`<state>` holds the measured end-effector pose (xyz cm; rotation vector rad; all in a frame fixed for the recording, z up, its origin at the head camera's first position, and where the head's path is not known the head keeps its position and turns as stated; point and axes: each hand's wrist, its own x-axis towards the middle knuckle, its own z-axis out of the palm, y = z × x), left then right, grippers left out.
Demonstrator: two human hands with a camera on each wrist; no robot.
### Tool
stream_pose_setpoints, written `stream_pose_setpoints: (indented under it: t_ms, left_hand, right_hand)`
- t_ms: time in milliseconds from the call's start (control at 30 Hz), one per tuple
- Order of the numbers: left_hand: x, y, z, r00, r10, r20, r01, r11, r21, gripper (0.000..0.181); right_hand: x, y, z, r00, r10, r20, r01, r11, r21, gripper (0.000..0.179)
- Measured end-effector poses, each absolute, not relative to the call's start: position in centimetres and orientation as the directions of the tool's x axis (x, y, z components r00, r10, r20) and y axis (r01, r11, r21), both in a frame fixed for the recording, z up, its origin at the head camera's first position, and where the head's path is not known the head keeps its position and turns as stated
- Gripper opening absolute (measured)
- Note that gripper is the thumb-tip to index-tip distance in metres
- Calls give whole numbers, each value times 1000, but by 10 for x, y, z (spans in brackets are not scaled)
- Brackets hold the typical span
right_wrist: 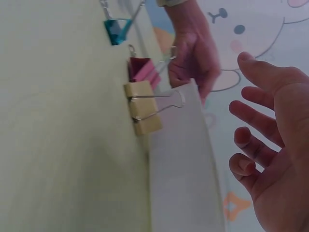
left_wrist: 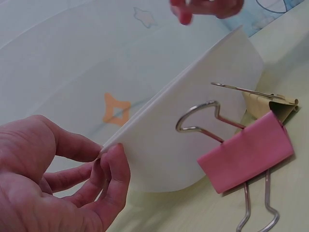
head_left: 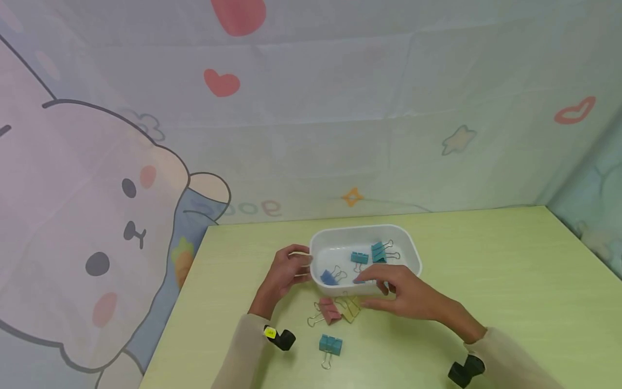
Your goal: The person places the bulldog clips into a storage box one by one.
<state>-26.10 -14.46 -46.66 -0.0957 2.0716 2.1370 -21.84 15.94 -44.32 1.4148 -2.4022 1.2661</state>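
Observation:
My left hand [head_left: 288, 270] pinches the left end rim of a white plastic tray [head_left: 318, 243] between thumb and fingers. Above the tray's near right side hovers my right hand [head_left: 405, 292], fingers loosely spread and, in the right wrist view, nothing in them. Inside the tray lie a teal binder clip [head_left: 359, 257], another teal binder clip [head_left: 379, 252] and a blue binder clip [head_left: 329, 277]; a further blue clip [head_left: 358, 280] is partly hidden by my right fingers. Just outside the near wall sit a pink binder clip [left_wrist: 246, 152] and a yellow binder clip [right_wrist: 143, 107].
Closer to me on the pale green table [head_left: 486, 259] rests a teal binder clip [head_left: 330, 344]. A cartoon-printed cloth [head_left: 311, 151] hangs behind the table's back edge. Each forearm carries a small black camera, such as the left one [head_left: 286, 340].

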Motion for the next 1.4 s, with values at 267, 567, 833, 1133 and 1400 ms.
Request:
stream_pose_setpoints:
  t_ms: [267, 567, 833, 1133, 1400]
  left_hand:
    - [-260, -144, -466, -985, 71, -159, -161, -27, 987, 31]
    - [-261, -145, -468, -985, 76, -155, -157, -18, 987, 32]
    - [-260, -145, -468, -986, 73, -148, -149, -12, 989, 32]
    - [-261, -145, -468, -985, 73, -154, -155, -15, 988, 34]
    - [-260, -146, -466, -985, 80, -151, -153, -15, 988, 34]
  right_hand:
    - [-210, 158, -461, -588, -725, 358, -731, 288, -619, 37]
    - [-208, 156, -474, -615, -732, 292, -720, 371, -586, 47]
    - [-210, 152, -479, -642, -727, 243, -696, 419, -583, 49]
    - [-210, 149, -484, -653, -721, 230, -679, 423, -600, 46]
    - [-212, 147, -490, -640, -725, 253, -707, 427, -565, 46]
